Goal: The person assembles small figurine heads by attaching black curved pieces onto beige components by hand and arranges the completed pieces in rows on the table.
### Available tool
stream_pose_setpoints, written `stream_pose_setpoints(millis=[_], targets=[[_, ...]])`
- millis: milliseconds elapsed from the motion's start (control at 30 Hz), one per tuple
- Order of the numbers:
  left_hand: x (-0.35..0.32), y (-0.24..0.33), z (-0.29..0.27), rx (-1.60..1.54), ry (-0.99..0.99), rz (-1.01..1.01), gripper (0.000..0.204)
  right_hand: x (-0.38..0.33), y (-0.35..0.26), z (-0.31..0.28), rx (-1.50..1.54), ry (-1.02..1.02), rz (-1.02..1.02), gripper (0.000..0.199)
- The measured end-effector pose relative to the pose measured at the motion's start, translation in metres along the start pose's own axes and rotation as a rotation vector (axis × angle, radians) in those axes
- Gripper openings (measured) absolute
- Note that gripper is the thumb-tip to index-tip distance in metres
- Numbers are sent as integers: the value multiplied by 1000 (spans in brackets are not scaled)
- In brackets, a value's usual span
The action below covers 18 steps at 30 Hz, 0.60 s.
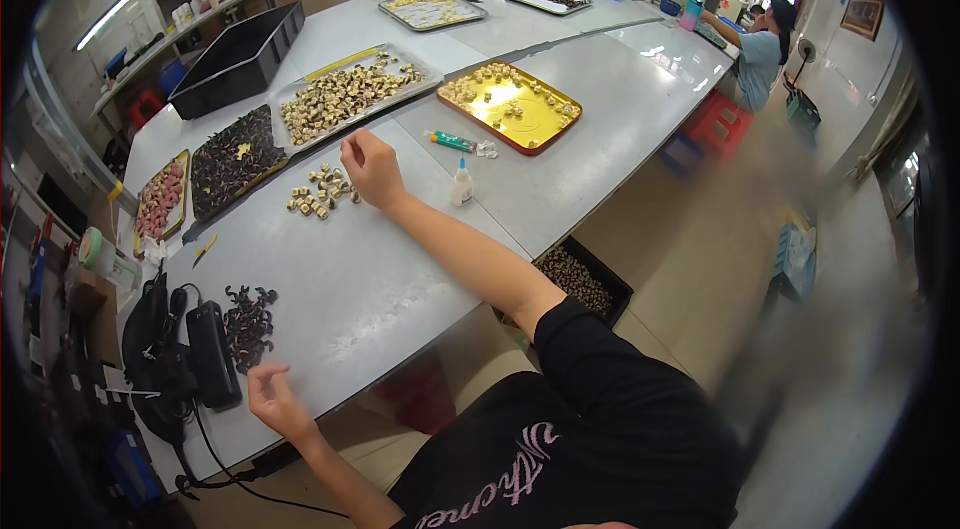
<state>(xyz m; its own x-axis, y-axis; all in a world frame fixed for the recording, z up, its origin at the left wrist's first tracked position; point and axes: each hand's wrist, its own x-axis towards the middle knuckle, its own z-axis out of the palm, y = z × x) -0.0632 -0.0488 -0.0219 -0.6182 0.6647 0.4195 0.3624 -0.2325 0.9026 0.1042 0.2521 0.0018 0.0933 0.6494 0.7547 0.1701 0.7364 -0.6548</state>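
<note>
My right hand (372, 167) reaches over the table with its fingers curled together. Whatever it may hold is hidden. Beside it lies a loose group of small cream-and-dark cube-like pieces (318, 194). Near the table's front edge is my left hand (280, 404), its fingers bent but apart, with nothing visible between them. Just beyond that hand sits a pile of small dark curved pieces (250, 321). A small glue bottle with a blue tip (462, 185) stands upright right of my right hand, and a green-and-white tube (453, 141) lies behind it.
A tray heaped with cream-and-dark pieces (345, 94), a golden tray (520, 114), a tray of dark pieces (235, 159) and a pink-filled tray (163, 197) lie farther back. A black bin (240, 59) stands far left; a black power adapter (212, 354) lies near left. Other people sit around.
</note>
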Motion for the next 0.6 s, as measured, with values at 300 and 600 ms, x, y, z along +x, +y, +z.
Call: stream_pose_setpoints(millis=[300, 600], targets=[[1, 3, 2, -11, 14, -18, 15, 0, -1, 0, 3, -2, 7, 14], [0, -7, -1, -4, 44, 18, 14, -1, 2, 1, 9, 13, 2, 14]])
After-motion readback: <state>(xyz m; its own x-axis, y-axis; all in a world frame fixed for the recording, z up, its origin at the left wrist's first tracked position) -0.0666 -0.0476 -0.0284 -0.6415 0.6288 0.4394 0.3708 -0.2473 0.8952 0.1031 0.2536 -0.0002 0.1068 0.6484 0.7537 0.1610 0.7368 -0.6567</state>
